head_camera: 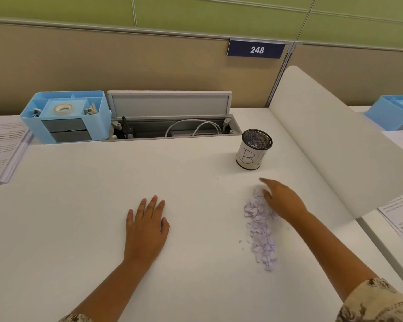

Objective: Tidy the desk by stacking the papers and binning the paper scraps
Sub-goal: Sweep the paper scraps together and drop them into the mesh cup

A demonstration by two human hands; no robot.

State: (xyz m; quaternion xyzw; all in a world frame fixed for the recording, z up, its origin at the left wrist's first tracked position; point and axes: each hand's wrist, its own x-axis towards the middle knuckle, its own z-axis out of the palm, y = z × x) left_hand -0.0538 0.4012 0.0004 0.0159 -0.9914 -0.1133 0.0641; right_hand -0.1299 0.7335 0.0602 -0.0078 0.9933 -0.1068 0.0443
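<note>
A long heap of pale lilac paper scraps point(261, 231) lies on the white desk point(79, 217) at the right. My right hand point(282, 198) rests at the heap's far end, fingers extended over the scraps and touching them. Just beyond it stands a small mesh cup point(254, 149) wrapped in white paper with handwritten letters, holding a few scraps. My left hand point(147, 221) lies flat on the desk, palm down, fingers straight, holding nothing. A stack of printed papers point(2, 147) sits at the far left edge.
A blue desk organiser point(65, 117) with a tape roll stands at the back left. Beside it an open cable tray point(172, 129) holds white cables. A white divider panel point(330, 140) slants along the right side, with more papers point(398, 217) beyond it.
</note>
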